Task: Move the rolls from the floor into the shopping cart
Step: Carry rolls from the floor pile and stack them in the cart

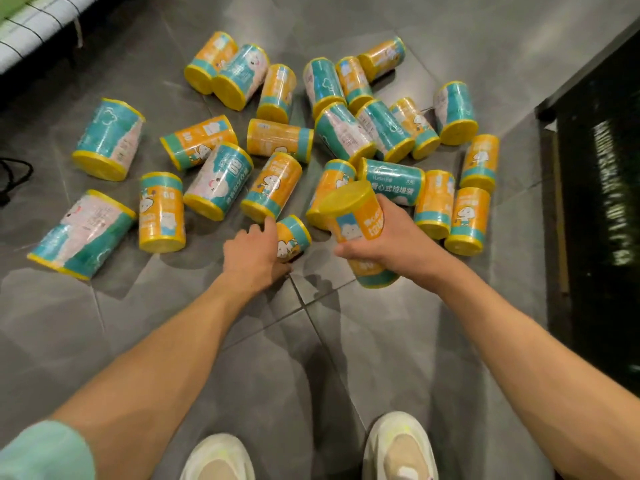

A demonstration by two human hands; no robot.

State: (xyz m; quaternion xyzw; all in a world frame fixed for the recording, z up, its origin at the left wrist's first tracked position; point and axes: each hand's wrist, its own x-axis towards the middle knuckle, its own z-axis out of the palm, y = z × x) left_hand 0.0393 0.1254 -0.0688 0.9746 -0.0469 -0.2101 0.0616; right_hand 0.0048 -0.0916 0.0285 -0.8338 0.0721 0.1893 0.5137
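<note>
You are in the picking step: your right hand [377, 244] is clamped around an orange roll [356, 223], lifted off the floor and tilted with its yellow end toward you, while your left hand [254, 252] reaches down to a small roll [292, 237] that lies on the grey tiled floor [173, 323]. The fingers of the left hand curl at this roll and seem to touch it, but I cannot tell if they have closed on it. Many other rolls [221, 178] lie scattered on the floor beyond your hands, some touching each other, and the shopping cart is not in view. By my judgement the task is at an early stage, because the pile is big. The next move calls for closing the left hand firmly on the small roll, then turning to find the cart. The wrappers are orange and teal with a white cartoon figure; a teal roll [393, 181] behind your right hand carries Chinese characters, which read as 垃圾袋, garbage bags. The smaller writing is too blurred to read.
</note>
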